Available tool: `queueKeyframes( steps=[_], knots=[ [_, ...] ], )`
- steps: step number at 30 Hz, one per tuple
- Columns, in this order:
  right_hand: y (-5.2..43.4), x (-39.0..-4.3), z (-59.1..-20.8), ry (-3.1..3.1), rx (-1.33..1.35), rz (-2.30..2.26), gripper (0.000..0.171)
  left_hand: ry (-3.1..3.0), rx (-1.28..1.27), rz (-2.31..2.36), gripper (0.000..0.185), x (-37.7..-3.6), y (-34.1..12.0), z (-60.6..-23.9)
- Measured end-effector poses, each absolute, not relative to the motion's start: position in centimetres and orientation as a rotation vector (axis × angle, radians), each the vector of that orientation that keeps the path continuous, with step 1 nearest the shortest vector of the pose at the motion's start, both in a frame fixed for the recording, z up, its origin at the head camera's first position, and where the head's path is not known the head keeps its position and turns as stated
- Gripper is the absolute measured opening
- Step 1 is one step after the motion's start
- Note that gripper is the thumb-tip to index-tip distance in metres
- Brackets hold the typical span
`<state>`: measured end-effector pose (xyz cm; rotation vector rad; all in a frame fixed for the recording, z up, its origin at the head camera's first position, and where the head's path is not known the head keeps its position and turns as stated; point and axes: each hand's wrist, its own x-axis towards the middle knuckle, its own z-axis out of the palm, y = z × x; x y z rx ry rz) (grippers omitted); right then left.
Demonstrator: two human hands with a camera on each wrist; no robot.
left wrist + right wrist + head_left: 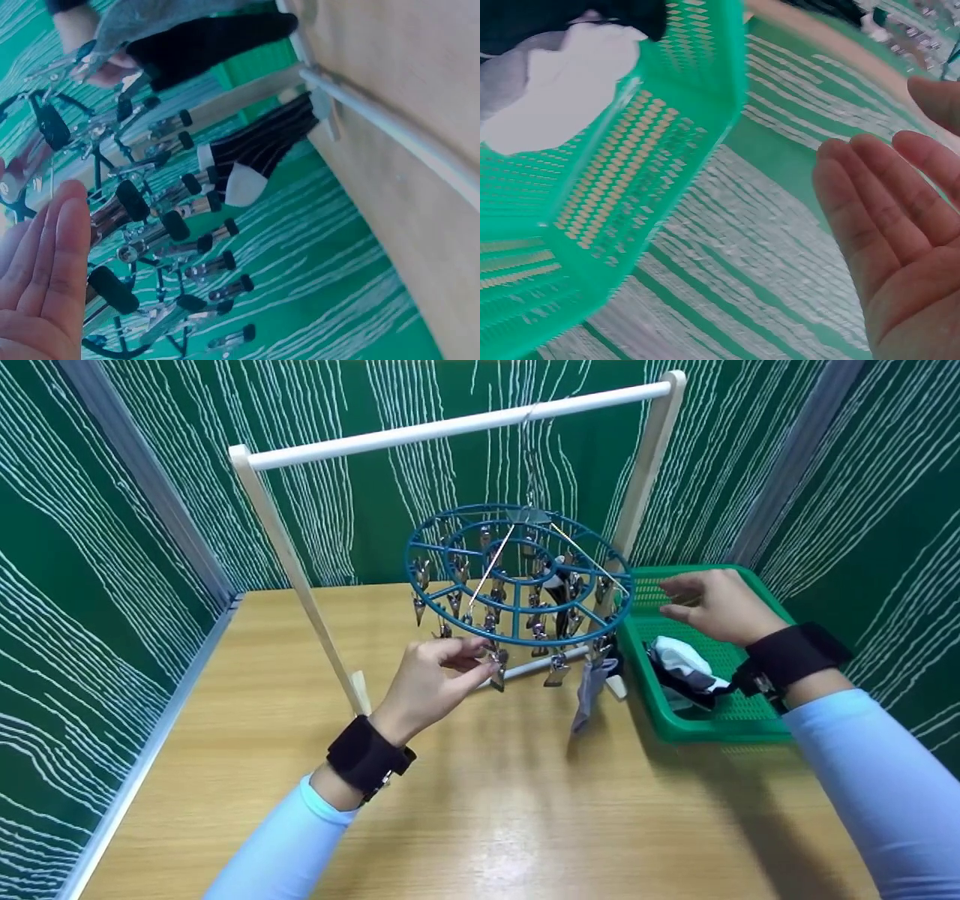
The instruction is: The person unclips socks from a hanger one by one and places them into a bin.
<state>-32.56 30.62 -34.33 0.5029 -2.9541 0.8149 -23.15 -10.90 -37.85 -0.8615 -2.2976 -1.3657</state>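
My left hand (435, 682) is at the front rim of a round blue clip hanger (515, 626), thumb and fingertips around a metal clip (498, 671). In the left wrist view its fingers (64, 247) lie beside several black-tipped clips. My right hand (720, 604) hovers above the green basket (667, 727), empty, thumb apart from its extended fingers. White and dark cloth items (682, 660) lie in the basket. A grey sock (589, 694) hangs from the hanger's front right, with a black sock (217, 49) close by. A striped black-and-white sock (262, 142) hangs farther back.
The hanger hooks over the white bar (450, 429) of a wooden stand, whose left post (289, 562) and right post (649, 465) flank it. A lower rail (532, 666) runs behind the clips. Green patterned walls (300, 510) enclose the wooden table (450, 825).
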Motion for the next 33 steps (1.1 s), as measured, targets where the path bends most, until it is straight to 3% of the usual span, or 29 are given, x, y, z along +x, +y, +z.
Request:
queueKeyframes(
  steps=[7, 18, 33],
  knots=[
    [28.8, -31.8, -33.0, -2.812, 0.624, 0.778, 0.044, -1.975, -0.877, -0.878, 0.02, -22.6, -11.1, -37.8],
    [26.8, -31.6, -32.6, -2.562, 0.833, 0.623, 0.047, -1.703, -0.989, -0.317, 0.032, -22.7, -9.6, -35.6],
    [25.8, -31.1, -32.7, -2.473, 0.915, 0.538, 0.032, -1.752, -1.049, -0.201, 0.024, -22.7, -8.0, -35.0]
  ],
)
